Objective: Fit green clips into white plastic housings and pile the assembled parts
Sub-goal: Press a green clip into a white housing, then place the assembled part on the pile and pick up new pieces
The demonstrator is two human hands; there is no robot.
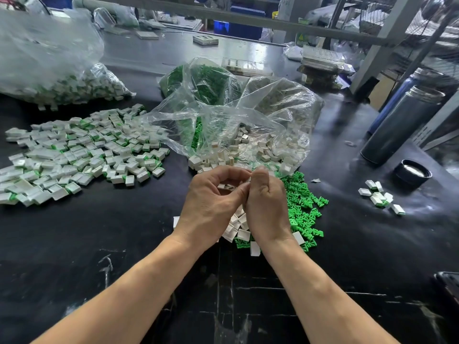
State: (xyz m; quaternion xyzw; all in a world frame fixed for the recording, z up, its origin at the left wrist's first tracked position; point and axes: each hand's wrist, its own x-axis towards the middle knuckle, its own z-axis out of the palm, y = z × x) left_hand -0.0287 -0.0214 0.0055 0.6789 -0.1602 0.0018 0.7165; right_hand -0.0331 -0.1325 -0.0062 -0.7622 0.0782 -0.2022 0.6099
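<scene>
My left hand and my right hand meet at the table's middle, fingers curled together. The left hand cups several white housings. Both hands pinch a small white part between the fingertips; what the right hand holds beyond that is hidden. Loose green clips lie in a heap just right of my right hand. More white housings lie under and between my wrists. A wide pile of assembled white-and-green parts spreads across the left of the table.
An open clear bag spills white housings behind my hands, with a bag of green clips behind it. A full bag of assembled parts lies far left. A flask, its black lid and a few assembled parts sit at right.
</scene>
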